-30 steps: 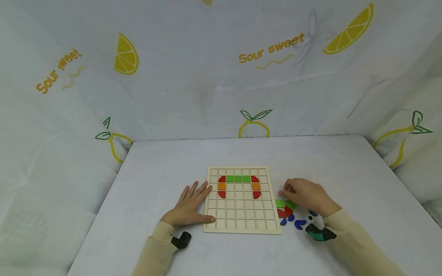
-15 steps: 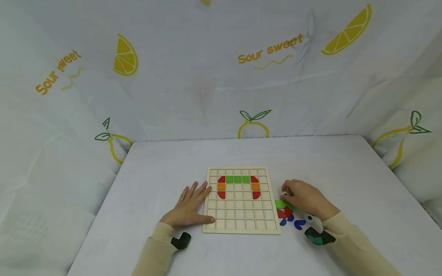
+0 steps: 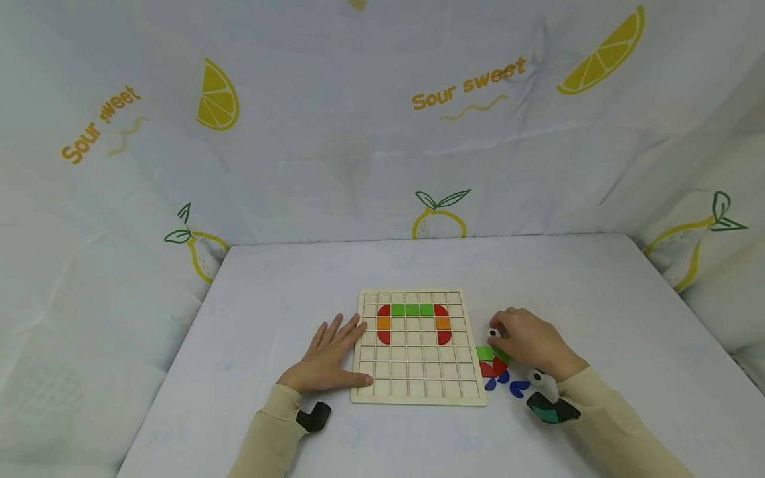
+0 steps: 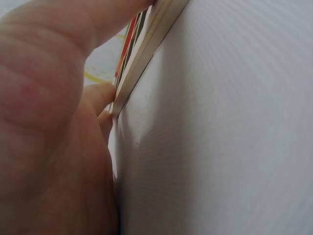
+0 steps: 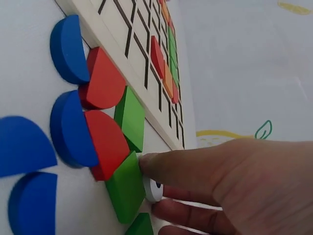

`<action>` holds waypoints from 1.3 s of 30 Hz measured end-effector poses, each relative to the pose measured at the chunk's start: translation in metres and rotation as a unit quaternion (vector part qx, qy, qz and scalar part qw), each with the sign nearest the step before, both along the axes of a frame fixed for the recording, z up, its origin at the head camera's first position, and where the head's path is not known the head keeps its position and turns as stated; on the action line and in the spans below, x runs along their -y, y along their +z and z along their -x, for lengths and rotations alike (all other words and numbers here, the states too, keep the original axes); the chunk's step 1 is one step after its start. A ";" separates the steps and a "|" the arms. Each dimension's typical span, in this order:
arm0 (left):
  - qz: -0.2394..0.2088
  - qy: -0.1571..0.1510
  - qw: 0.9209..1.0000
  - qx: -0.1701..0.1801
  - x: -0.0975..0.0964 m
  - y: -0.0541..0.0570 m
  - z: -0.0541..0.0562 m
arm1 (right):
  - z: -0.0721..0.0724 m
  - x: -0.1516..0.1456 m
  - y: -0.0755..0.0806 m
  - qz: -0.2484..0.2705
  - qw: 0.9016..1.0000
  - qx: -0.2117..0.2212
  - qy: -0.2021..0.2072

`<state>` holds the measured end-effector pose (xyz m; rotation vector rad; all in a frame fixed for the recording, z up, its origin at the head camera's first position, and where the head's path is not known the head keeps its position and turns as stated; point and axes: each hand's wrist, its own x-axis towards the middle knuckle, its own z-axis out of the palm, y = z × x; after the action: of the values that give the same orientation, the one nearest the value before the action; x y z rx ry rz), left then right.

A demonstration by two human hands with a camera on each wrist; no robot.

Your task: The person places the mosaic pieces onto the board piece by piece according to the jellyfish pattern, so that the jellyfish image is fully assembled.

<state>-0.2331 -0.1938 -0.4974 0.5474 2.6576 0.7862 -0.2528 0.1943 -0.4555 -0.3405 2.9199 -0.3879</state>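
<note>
A square wooden grid board (image 3: 414, 392) lies on the white table. Red quarter-round, orange and green pieces (image 3: 412, 310) form an arch in its upper cells. My left hand (image 3: 325, 362) is spread along the board's left side, thumb and fingertips over its edge; in the left wrist view the thumb and fingers reach the board's rim. To the right of the board my right hand (image 3: 532, 338) pinches a small round white eye piece (image 5: 154, 190) with a black dot between thumb and fingers. Directly beside it lies a green piece (image 5: 126, 188).
By the board's right edge lie another green piece (image 5: 130, 120), red pieces (image 5: 105, 78) and several blue rounded pieces (image 5: 71, 49). A second white eye piece (image 3: 536, 376) lies near the right wrist. White cloth with lemon prints (image 3: 439, 222) hangs behind the table.
The right hand has shifted slightly, and the white eye piece between its fingers now shows more clearly, a little farther from the front. The left hand and board stay put.
</note>
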 end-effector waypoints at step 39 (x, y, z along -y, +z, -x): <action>0.006 -0.003 1.000 0.007 -0.001 0.005 -0.001 | 0.020 0.038 0.012 0.119 0.992 -0.037 0.033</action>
<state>-0.2324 -0.1932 -0.4920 0.5438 2.6456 0.7696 -0.2731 0.1559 -0.4432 -0.4928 2.9287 -0.7301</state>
